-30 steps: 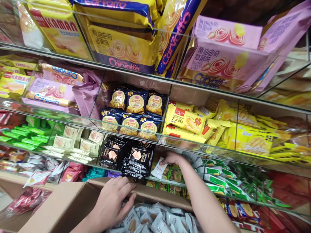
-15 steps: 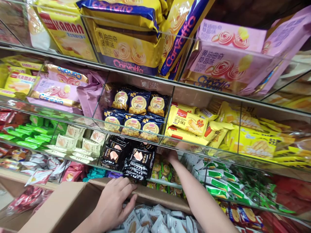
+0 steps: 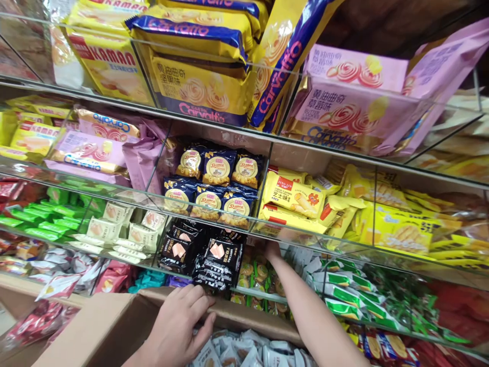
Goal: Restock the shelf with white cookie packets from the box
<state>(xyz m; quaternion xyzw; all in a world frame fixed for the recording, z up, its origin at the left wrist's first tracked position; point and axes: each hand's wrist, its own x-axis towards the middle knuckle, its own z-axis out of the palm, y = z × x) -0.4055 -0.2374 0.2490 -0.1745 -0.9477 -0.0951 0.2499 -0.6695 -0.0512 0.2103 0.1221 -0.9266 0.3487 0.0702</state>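
Observation:
My left hand (image 3: pixel 179 323) rests on the far rim of a brown cardboard box (image 3: pixel 99 331), fingers curled over the edge, with several white snack packets (image 3: pixel 244 351) lying inside the box. My right hand (image 3: pixel 272 250) reaches deep into a glass shelf compartment, under the yellow packets (image 3: pixel 292 196) and above small round-biscuit packs (image 3: pixel 255 270). Its fingers are hidden behind the glass shelf edge. Black wafer packs (image 3: pixel 202 252) sit just left of that compartment.
Glass shelves (image 3: pixel 267 227) hold blue biscuit bags (image 3: pixel 208 178), large yellow and pink cookie bags (image 3: pixel 344 102) above, green packs (image 3: pixel 42 219) at the left and green-white packs (image 3: pixel 344 290) at the right. Red packets (image 3: pixel 42 316) lie low at the left.
My right hand held a white packet at the shelf front a second ago; it has since pushed deeper into the compartment and the packet is out of sight. The left hand stayed on the box rim.

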